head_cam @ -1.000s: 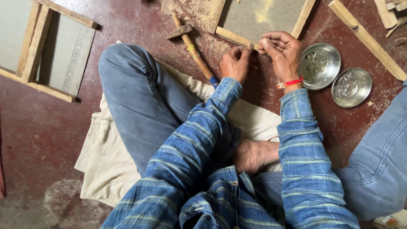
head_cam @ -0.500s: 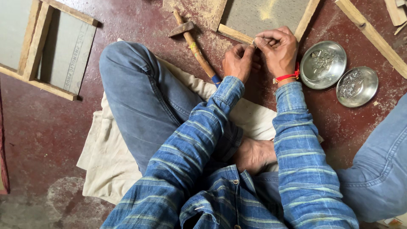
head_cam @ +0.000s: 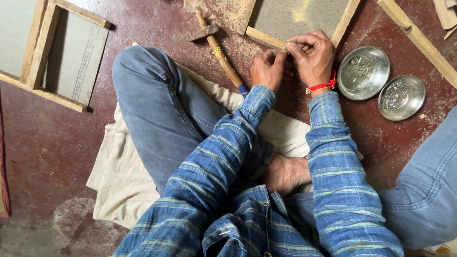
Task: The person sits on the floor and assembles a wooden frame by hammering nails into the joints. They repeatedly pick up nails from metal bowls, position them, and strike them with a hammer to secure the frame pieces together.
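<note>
My left hand and my right hand are together at the near corner of a wooden frame that lies on the red floor. The fingers of both hands are curled and pinched toward each other at one spot, on something very small; I think it is a nail from the dishes, but it is too small for me to be sure. The right wrist carries a red thread.

The hammer lies on the floor just left of my left hand, its head pointing away from me, and no hand touches it. Two round metal dishes with small nails in them stand just right of my right hand. Sawdust covers the floor around the hammer and the frame corner.

As I judge it, this corner is in the middle of the work: the frame bars are already laid together around a grey board, but the small piece is only being placed and the hammering is not yet done. Another frame with a grey panel lies well apart at the left, and it looks already assembled. Loose wooden strips wait at the right.
</note>
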